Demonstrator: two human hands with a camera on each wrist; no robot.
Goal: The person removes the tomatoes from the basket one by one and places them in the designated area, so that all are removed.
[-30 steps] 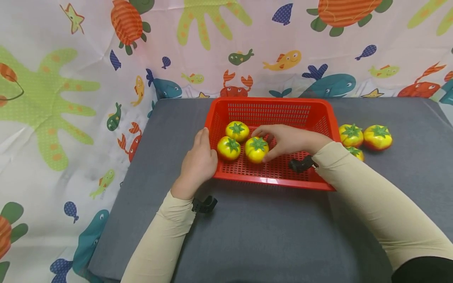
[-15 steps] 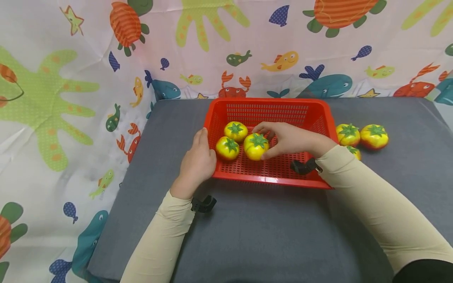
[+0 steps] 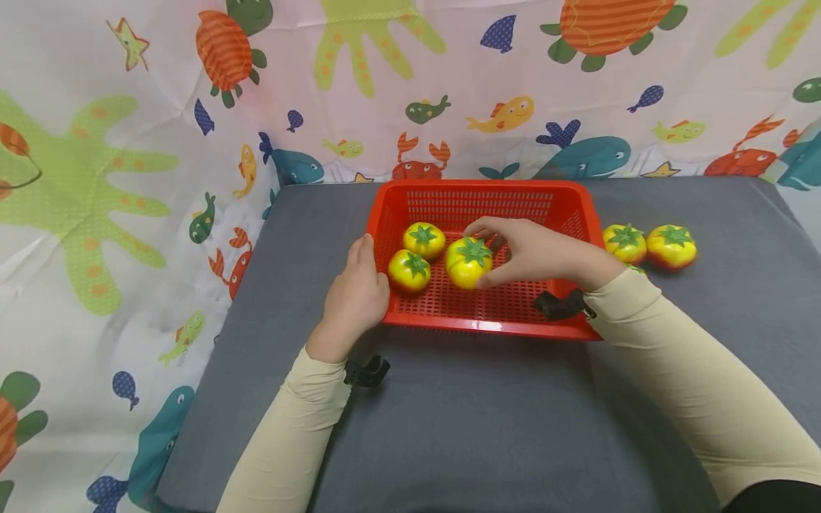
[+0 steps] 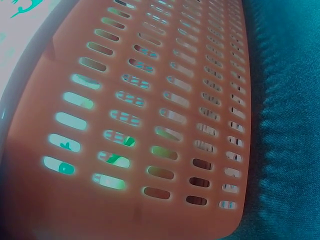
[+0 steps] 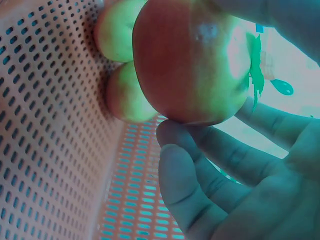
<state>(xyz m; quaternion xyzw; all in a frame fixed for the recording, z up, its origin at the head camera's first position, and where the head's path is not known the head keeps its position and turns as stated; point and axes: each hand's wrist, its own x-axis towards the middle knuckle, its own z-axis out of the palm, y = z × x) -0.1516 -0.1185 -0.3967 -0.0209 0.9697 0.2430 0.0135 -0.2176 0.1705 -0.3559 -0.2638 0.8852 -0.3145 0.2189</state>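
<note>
My right hand (image 3: 535,251) grips a yellow-and-red toy tomato (image 3: 467,265) with a green leafy top, thumb on the near side and fingers on the far side. It is held inside the red plastic basket (image 3: 487,326), and in the right wrist view the tomato (image 5: 190,65) sits above the basket floor. Two more tomatoes, a front one (image 3: 408,273) and a back one (image 3: 424,240), rest at the basket's left end. My left hand (image 3: 355,299) lies against the basket's left side with its fingers extended. Only the slotted basket wall (image 4: 145,120) shows in the left wrist view.
Right of the basket, a tomato (image 3: 625,244) and another tomato (image 3: 670,247) sit on the grey tabletop (image 3: 487,413); a third is mostly hidden by my right sleeve (image 3: 680,349). A sea-animal printed cloth (image 3: 378,57) hangs behind and at left.
My right hand has raised the tomato slightly and shifted it a little right, away from the two at the left end. My left hand stays at the basket's side.
</note>
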